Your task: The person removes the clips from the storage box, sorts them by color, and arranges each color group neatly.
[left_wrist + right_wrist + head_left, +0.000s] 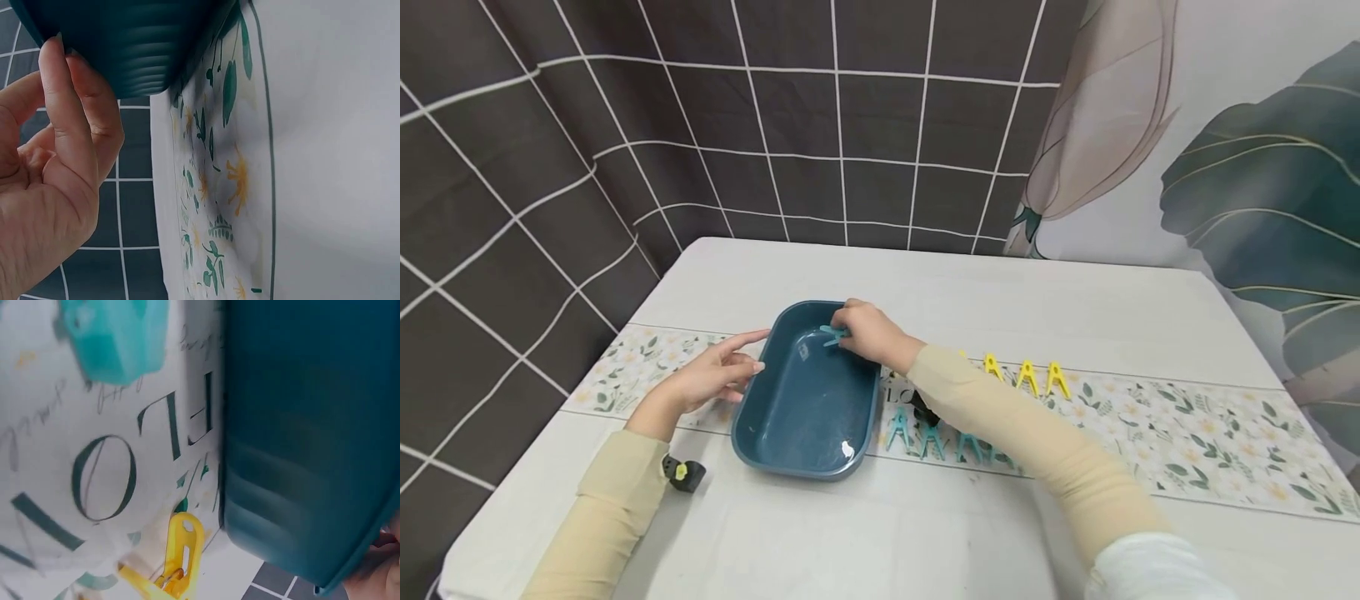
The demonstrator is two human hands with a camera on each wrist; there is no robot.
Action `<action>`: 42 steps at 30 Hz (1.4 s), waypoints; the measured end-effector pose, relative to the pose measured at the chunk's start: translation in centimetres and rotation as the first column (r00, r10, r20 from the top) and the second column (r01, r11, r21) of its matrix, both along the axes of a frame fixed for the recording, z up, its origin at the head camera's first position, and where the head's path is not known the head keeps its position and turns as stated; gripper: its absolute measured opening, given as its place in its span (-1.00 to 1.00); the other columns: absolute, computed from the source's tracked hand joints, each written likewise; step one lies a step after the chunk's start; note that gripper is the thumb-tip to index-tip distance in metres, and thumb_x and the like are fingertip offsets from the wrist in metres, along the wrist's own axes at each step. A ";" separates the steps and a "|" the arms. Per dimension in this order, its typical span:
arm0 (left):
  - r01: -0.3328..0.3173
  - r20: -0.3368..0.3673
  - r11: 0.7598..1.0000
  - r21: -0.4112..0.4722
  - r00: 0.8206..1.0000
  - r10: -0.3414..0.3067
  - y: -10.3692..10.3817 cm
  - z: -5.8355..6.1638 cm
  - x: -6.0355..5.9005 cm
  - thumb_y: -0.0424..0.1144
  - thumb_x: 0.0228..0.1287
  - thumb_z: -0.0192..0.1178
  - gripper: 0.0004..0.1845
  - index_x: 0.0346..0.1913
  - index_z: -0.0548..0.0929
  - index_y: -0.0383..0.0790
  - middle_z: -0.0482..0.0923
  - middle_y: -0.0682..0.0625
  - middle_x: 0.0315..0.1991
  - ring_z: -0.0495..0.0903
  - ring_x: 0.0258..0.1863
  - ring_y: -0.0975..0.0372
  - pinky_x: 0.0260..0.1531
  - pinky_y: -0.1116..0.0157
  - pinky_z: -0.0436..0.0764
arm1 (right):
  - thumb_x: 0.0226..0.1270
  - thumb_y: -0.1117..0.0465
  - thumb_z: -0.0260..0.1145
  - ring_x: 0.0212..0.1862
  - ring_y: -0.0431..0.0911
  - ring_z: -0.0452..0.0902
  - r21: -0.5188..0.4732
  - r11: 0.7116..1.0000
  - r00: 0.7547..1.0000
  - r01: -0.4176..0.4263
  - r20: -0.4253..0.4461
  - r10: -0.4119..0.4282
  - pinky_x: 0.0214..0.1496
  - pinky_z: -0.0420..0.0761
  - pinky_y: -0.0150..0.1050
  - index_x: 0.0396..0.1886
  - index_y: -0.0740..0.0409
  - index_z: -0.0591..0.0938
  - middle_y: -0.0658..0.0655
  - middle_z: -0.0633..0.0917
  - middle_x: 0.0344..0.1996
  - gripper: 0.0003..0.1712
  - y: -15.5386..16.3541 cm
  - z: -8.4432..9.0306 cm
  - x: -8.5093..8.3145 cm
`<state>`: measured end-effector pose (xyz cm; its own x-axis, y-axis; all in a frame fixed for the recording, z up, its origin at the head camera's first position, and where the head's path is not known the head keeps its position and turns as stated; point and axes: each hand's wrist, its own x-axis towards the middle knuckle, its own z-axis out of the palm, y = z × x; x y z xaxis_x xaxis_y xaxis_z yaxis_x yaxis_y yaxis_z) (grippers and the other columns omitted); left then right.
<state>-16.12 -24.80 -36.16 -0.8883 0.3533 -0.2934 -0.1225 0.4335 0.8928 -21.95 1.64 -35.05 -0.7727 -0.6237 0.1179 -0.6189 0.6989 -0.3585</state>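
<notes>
A dark blue plastic basin [820,400] stands on the white table. My right hand [872,333] reaches over its far right rim and pinches a light blue clothespin [833,335] inside the basin. At the left rim is my left hand [718,375], its index finger stretched out and its thumb at the edge. In the left wrist view the fingertips [55,56] touch the basin's side [134,50]. Right of the basin lies a row of light blue clothespins [898,427], partly hidden under my right forearm. Yellow clothespins [1027,377] lie in another row behind it.
A floral printed strip [1150,433] with lettering runs across the tabletop. Dark cloth with a white grid [880,117] hangs behind and at the left, and a leaf-patterned curtain [1262,167] at the right. A black wrist camera [685,473] sits on my left wrist.
</notes>
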 end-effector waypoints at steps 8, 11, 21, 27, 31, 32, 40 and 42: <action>0.001 -0.002 1.000 -0.024 1.000 -0.001 0.2 0.1 -0.2 -0.19 0.41 0.06 -0.27 0.51 -0.04 -0.13 0.45 -0.29 0.03 0.55 -0.27 0.28 -0.34 0.32 0.65 | 0.22 0.34 0.33 -0.13 -0.04 0.60 -0.166 0.986 1.000 -0.014 0.026 0.018 -0.10 0.62 -0.30 -0.10 0.26 0.68 0.17 0.66 -0.16 -0.76 2.2 0.6 0.5; 0.000 -0.010 0.999 -0.041 1.000 -0.001 0.2 0.2 -0.2 -0.18 0.42 0.05 -0.28 0.51 -0.04 -0.13 0.44 -0.33 0.06 0.55 -0.25 0.28 -0.33 0.32 0.65 | 0.23 0.33 0.33 -0.14 -0.04 0.60 -0.223 0.975 0.998 -0.015 0.053 0.028 -0.11 0.62 -0.31 -0.09 0.25 0.67 0.18 0.65 -0.15 -0.75 3.1 1.0 0.9; 0.011 -0.019 0.999 -0.048 1.000 -0.012 0.5 0.0 -0.4 -0.15 0.43 0.04 -0.28 0.51 -0.04 -0.10 0.38 -0.42 0.17 0.53 -0.14 0.25 -0.31 0.31 0.63 | 0.17 0.41 0.36 -0.14 0.01 0.60 -0.414 0.906 0.985 0.086 0.169 -0.016 -0.07 0.65 -0.26 -0.13 0.30 0.64 0.21 0.63 -0.15 -0.75 7.0 1.7 2.5; 0.011 -0.028 1.000 -0.027 1.000 -0.012 0.3 -0.2 -0.5 -0.18 0.43 0.04 -0.30 0.51 -0.03 -0.12 0.49 -0.18 -0.08 0.46 -0.31 0.31 -0.41 0.35 0.60 | 0.16 0.43 0.35 -0.14 0.04 0.60 -0.513 0.842 0.973 0.164 0.227 -0.051 -0.08 0.65 -0.21 -0.11 0.35 0.63 0.25 0.64 -0.14 -0.73 9.3 1.3 3.8; 0.016 -0.022 1.000 -0.013 1.000 -0.016 0.4 -0.4 -0.6 -0.17 0.43 0.04 -0.31 0.50 -0.02 -0.12 0.42 0.01 -0.28 0.38 -0.40 0.31 -0.46 0.37 0.57 | 0.17 0.43 0.35 -0.11 0.06 0.57 -0.554 0.807 0.959 0.203 0.280 -0.049 -0.09 0.64 -0.25 -0.08 0.34 0.61 0.27 0.63 -0.10 -0.71 11.0 1.1 4.9; 0.017 -0.021 1.000 -0.010 1.000 -0.018 0.5 -0.5 -0.6 -0.18 0.43 0.03 -0.31 0.50 -0.02 -0.12 0.40 0.03 -0.31 0.37 -0.41 0.31 -0.47 0.37 0.56 | 0.17 0.44 0.34 -0.10 0.08 0.56 -0.562 0.800 0.956 0.208 0.291 -0.043 -0.10 0.64 -0.28 -0.07 0.35 0.60 0.28 0.62 -0.09 -0.70 11.4 1.0 5.2; 0.023 -0.020 1.000 0.012 1.000 -0.023 0.4 -0.6 -0.1 -0.21 0.44 0.01 -0.32 0.50 -0.03 -0.12 0.31 0.06 -0.44 0.32 -0.49 0.34 -0.51 0.40 0.53 | 0.17 0.46 0.33 -0.13 -0.17 0.56 -0.591 0.758 0.926 0.275 0.376 -0.043 -0.15 0.61 -0.41 -0.04 0.37 0.58 0.31 0.61 -0.09 -0.67 14.5 0.2 7.5; 0.023 -0.025 1.000 0.017 0.999 -0.022 0.2 -0.5 0.1 -0.21 0.45 0.01 -0.32 0.50 -0.03 -0.13 0.31 0.07 -0.46 0.31 -0.50 0.34 -0.52 0.40 0.53 | 0.18 0.44 0.33 -0.18 -0.27 0.53 -0.589 0.753 0.920 0.295 0.387 -0.058 -0.17 0.61 -0.42 -0.04 0.37 0.58 0.30 0.62 -0.10 -0.68 15.2 0.1 7.9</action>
